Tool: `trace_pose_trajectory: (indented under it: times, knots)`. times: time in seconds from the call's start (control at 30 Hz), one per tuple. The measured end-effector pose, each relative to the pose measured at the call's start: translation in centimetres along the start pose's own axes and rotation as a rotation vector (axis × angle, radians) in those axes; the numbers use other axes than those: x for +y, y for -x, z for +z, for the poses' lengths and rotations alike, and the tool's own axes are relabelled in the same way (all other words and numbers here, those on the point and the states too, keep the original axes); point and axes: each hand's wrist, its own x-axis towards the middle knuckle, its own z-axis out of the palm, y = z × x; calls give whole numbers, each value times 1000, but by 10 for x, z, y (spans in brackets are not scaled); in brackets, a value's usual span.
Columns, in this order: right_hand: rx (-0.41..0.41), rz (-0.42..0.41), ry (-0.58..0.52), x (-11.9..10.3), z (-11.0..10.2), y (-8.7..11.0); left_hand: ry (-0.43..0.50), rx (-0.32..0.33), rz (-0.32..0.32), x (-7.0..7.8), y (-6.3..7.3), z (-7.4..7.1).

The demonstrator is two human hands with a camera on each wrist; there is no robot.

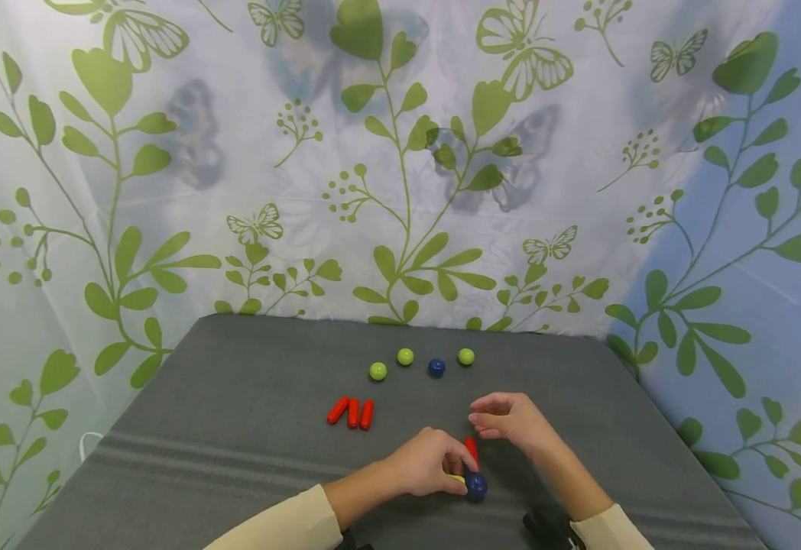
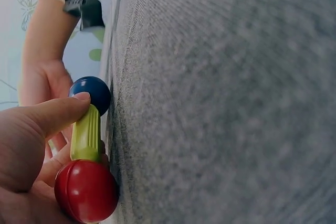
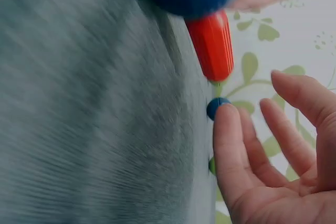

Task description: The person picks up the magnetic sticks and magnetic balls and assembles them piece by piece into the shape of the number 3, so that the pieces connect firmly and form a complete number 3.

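Observation:
My left hand [image 1: 426, 463] pinches a yellow-green ridged rod [image 2: 86, 136], its thumb reaching onto the blue ball [image 2: 95, 92] at one end. A red ball [image 2: 86, 191] sits at the rod's other end, close to the palm. From the blue ball a red ridged rod [image 3: 214, 48] points away over the table; they appear to be joined. My right hand [image 1: 514, 422] is beside that rod's far end, fingers relaxed and apart from it, holding nothing.
Three loose red rods [image 1: 353, 412] lie on the grey table [image 1: 235, 397], left of the hands. Farther back are three yellow-green balls [image 1: 405, 357] and another blue ball [image 1: 436, 367]. A leaf-patterned curtain [image 1: 400, 191] hangs behind the table.

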Motion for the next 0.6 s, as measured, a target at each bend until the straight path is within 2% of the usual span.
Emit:
trace_pose_trajectory:
  times: [0.2, 0.4, 0.47, 0.6]
  knots:
    - [117, -26, 20, -3, -11, -26, 24, 1, -25, 1, 0, -1]
    - [164, -50, 66, -5, -22, -53, 48, -9, -28, 0, 0, -2]
    - [183, -53, 98, -6, -26, -61, 58, -10, -29, 0, 1, -3]
    - [225, -71, 248, -7, -33, -75, 89, -16, -34, -1, 1, -5]
